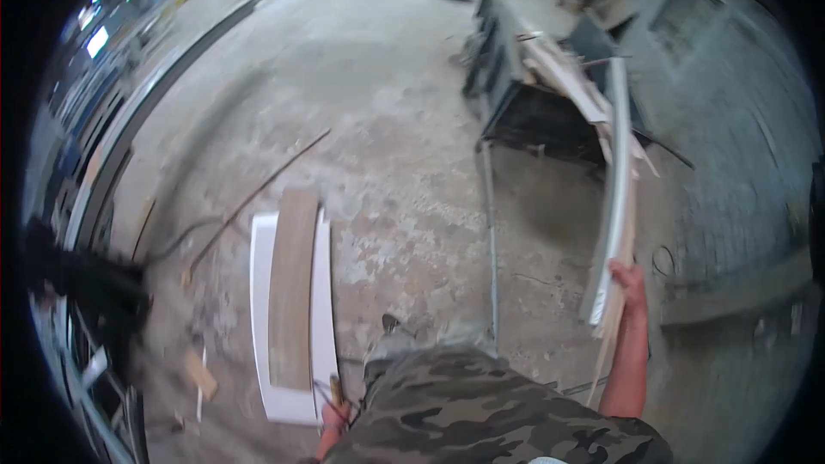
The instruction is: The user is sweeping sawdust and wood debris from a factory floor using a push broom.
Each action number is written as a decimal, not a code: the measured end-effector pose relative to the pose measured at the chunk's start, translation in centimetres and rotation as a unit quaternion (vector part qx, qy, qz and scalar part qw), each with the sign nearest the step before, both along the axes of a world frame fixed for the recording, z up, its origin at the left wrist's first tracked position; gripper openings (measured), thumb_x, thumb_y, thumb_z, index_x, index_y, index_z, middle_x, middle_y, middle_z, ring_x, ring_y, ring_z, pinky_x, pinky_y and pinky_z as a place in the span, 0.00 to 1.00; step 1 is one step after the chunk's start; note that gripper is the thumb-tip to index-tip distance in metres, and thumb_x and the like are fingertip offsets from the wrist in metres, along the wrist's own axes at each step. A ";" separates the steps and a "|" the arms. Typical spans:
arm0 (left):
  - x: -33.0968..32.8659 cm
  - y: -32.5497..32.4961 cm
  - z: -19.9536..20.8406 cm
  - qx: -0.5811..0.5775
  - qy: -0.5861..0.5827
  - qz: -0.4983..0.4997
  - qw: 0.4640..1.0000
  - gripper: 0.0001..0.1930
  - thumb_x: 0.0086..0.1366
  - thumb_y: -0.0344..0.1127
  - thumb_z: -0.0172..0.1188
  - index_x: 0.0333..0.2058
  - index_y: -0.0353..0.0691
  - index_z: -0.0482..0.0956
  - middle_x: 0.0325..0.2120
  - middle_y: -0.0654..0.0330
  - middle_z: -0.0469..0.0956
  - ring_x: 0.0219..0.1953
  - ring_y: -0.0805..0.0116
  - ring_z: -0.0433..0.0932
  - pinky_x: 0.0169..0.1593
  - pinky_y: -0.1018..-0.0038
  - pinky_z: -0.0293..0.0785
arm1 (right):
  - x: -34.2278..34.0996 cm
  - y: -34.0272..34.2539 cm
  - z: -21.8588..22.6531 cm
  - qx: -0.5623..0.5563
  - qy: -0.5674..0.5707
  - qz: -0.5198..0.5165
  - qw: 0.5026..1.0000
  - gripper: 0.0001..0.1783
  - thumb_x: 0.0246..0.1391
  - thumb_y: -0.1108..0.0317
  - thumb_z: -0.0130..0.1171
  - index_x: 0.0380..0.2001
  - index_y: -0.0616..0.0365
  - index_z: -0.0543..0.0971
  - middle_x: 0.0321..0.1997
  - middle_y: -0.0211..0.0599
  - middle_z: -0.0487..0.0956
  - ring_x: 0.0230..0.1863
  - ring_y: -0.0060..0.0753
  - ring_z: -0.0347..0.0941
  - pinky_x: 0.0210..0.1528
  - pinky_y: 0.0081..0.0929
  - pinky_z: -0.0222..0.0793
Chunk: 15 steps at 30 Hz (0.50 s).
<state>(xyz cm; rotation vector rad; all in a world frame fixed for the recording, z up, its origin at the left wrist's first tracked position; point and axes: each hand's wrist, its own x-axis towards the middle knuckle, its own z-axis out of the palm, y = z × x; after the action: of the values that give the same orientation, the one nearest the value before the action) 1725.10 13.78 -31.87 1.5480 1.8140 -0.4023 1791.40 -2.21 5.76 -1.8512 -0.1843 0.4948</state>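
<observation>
My right hand (629,282) is closed round the near end of a long white strip (617,163), with pale wooden strips (630,215) alongside it. The strip reaches forward past a dark metal bin (541,120) full of scrap wood. Low in the view, my left hand (335,417) is closed on a tool with a short brownish handle (336,389) and a thin dark part; its kind is unclear. Just beyond that hand, white boards (262,292) lie on the floor under a brown wood-toned board (294,292).
A thin rod (266,185) lies on the concrete floor (387,120) ahead of the boards. Long metal profiles (146,112) line the left side. A dark, blurred shape (86,279) stands at far left, a small wood offcut (202,375) nearby. A grey wall (730,112) bounds the right.
</observation>
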 end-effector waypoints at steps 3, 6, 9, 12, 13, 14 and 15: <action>3.6 3.7 1.4 -0.050 0.014 0.035 0.998 0.23 0.50 0.53 0.66 0.33 0.36 0.82 0.28 0.46 0.81 0.34 0.50 0.81 0.37 0.60 0.77 | 6.1 1.8 2.1 0.015 0.011 -0.036 0.999 0.25 0.48 0.53 0.64 0.40 0.65 0.77 0.34 0.37 0.78 0.32 0.29 0.74 0.36 0.28 0.70; 9.6 5.0 4.9 -0.015 0.012 0.009 1.000 0.24 0.51 0.57 0.63 0.32 0.40 0.83 0.33 0.45 0.80 0.39 0.47 0.79 0.41 0.59 0.77 | 15.1 3.8 3.4 0.090 0.044 0.068 0.993 0.31 0.54 0.51 0.58 0.51 0.67 0.73 0.44 0.42 0.77 0.44 0.36 0.73 0.52 0.32 0.67; 13.2 2.7 5.6 -0.038 0.043 0.059 0.997 0.20 0.51 0.53 0.64 0.34 0.43 0.83 0.34 0.48 0.81 0.39 0.46 0.79 0.43 0.58 0.76 | 25.1 6.8 5.0 0.066 0.078 0.039 0.994 0.34 0.55 0.50 0.56 0.55 0.66 0.69 0.51 0.45 0.73 0.50 0.40 0.69 0.55 0.34 0.63; 16.0 0.3 7.3 -0.015 0.053 0.134 0.990 0.16 0.52 0.49 0.64 0.33 0.45 0.83 0.34 0.50 0.81 0.39 0.47 0.79 0.44 0.59 0.76 | 34.0 10.6 9.3 0.021 -0.039 0.143 0.989 0.34 0.56 0.49 0.55 0.56 0.66 0.68 0.53 0.46 0.72 0.52 0.43 0.68 0.56 0.36 0.62; 16.7 -0.7 8.0 0.020 0.061 0.156 0.986 0.13 0.52 0.47 0.64 0.32 0.46 0.83 0.34 0.51 0.81 0.39 0.48 0.79 0.44 0.59 0.76 | 36.8 13.0 10.6 0.001 -0.145 0.193 0.970 0.33 0.56 0.50 0.54 0.56 0.66 0.68 0.54 0.47 0.72 0.53 0.43 0.68 0.57 0.37 0.62; 17.0 -1.1 8.1 0.022 0.064 0.175 0.982 0.13 0.52 0.47 0.64 0.32 0.46 0.83 0.34 0.51 0.81 0.39 0.48 0.79 0.44 0.59 0.76 | 38.9 15.1 12.1 -0.015 -0.253 0.234 0.939 0.32 0.57 0.51 0.53 0.56 0.66 0.68 0.54 0.47 0.72 0.54 0.44 0.67 0.58 0.39 0.61; 16.8 -2.1 7.8 0.052 0.083 0.197 0.976 0.11 0.52 0.45 0.64 0.32 0.47 0.83 0.34 0.51 0.81 0.39 0.48 0.79 0.44 0.59 0.76 | 40.7 16.9 13.7 -0.030 -0.356 0.271 0.894 0.32 0.58 0.52 0.52 0.56 0.66 0.68 0.54 0.48 0.72 0.55 0.45 0.67 0.59 0.40 0.61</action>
<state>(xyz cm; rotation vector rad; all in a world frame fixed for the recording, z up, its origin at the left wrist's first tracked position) 1741.93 11.67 -24.12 1.2071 2.2449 -0.2554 1832.06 14.71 19.46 -1.9620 -1.2157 0.1624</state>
